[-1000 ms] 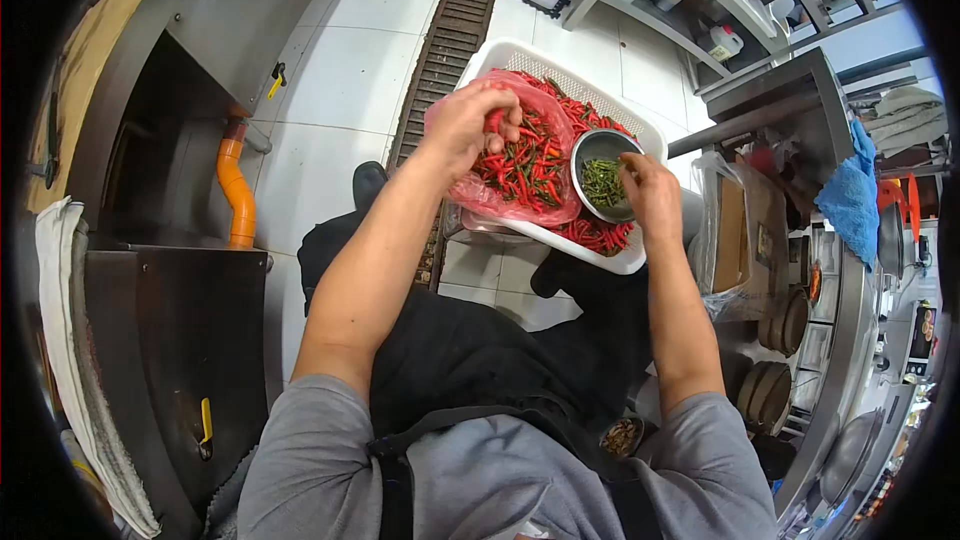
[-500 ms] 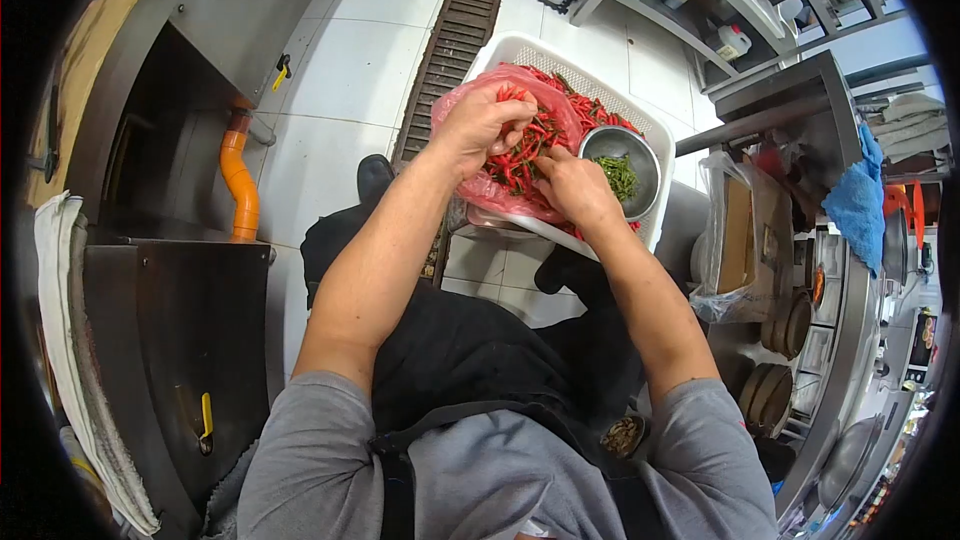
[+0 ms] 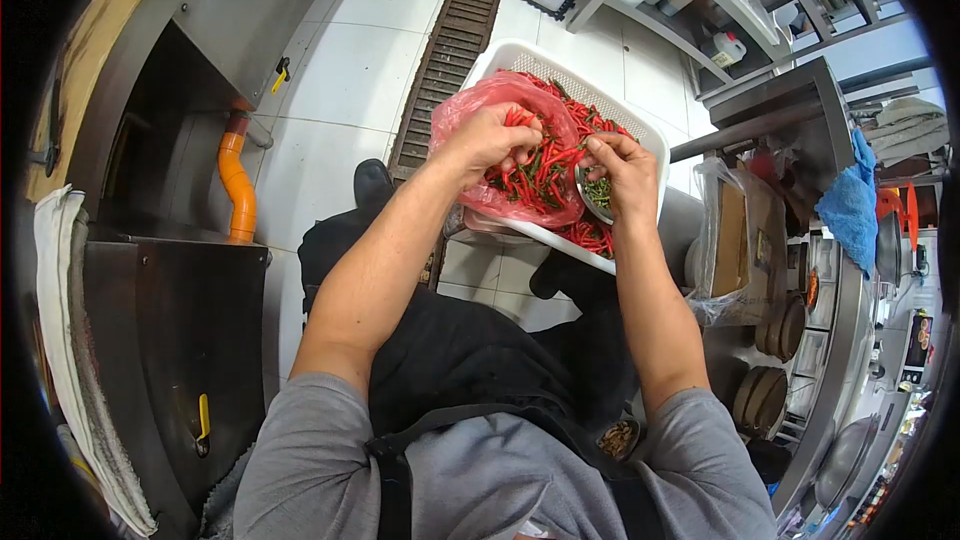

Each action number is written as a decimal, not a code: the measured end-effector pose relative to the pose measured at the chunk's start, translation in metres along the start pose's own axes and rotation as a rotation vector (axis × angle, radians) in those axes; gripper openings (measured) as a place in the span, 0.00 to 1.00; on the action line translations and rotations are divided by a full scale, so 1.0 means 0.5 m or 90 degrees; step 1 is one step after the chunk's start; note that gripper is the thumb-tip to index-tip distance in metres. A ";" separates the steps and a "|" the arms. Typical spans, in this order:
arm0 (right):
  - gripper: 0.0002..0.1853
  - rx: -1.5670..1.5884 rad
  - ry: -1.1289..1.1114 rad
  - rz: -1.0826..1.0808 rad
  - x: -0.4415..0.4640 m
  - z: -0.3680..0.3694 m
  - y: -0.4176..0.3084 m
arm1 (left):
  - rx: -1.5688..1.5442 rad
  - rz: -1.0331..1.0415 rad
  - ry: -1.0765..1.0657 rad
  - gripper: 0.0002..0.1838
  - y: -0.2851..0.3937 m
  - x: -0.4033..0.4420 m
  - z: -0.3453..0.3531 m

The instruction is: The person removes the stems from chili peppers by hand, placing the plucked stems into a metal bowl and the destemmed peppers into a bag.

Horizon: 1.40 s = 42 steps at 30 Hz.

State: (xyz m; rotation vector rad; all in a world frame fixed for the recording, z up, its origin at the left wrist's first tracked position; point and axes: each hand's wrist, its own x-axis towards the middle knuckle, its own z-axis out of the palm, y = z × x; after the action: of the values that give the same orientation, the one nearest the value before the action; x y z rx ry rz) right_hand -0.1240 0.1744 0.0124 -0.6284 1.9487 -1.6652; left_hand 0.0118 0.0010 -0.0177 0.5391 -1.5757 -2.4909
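Note:
My left hand point(image 3: 492, 140) is closed around several red chili peppers point(image 3: 520, 118), whose ends stick out past the thumb. It hovers over a pink plastic bag point(image 3: 462, 110) full of red chilies with green stems point(image 3: 540, 175). My right hand point(image 3: 625, 170) is pinched, thumb against fingertips, at the bag's right edge; what it grips is too small to make out. Beneath it, partly covered, a metal bowl point(image 3: 584, 202) holds green chili stems point(image 3: 599, 190). Bag and bowl both rest in a white perforated basket point(image 3: 520, 58), with more loose red chilies around them.
A floor drain grate point(image 3: 440, 70) runs beyond my foot. On the left stands a steel unit with an orange pipe point(image 3: 237, 185). To the right are a plastic-wrapped box point(image 3: 735, 230) and a steel counter with a blue cloth point(image 3: 848, 205). Shelving point(image 3: 690, 20) stands at the far right.
My right hand has moved from the chilies in the bag up and right, over the bowl, which it now partly hides. My left hand stays almost in place, still holding chilies.

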 end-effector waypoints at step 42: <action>0.09 -0.052 -0.050 -0.072 -0.079 0.042 -0.033 | -0.195 -0.123 -0.064 0.07 -0.026 -0.003 0.035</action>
State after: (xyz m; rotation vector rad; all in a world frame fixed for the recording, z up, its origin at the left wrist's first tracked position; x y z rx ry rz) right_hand -0.0796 0.1809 0.0289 -0.8357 1.9647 -1.6081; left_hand 0.0073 0.0218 -0.0221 0.5499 -1.1857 -2.8728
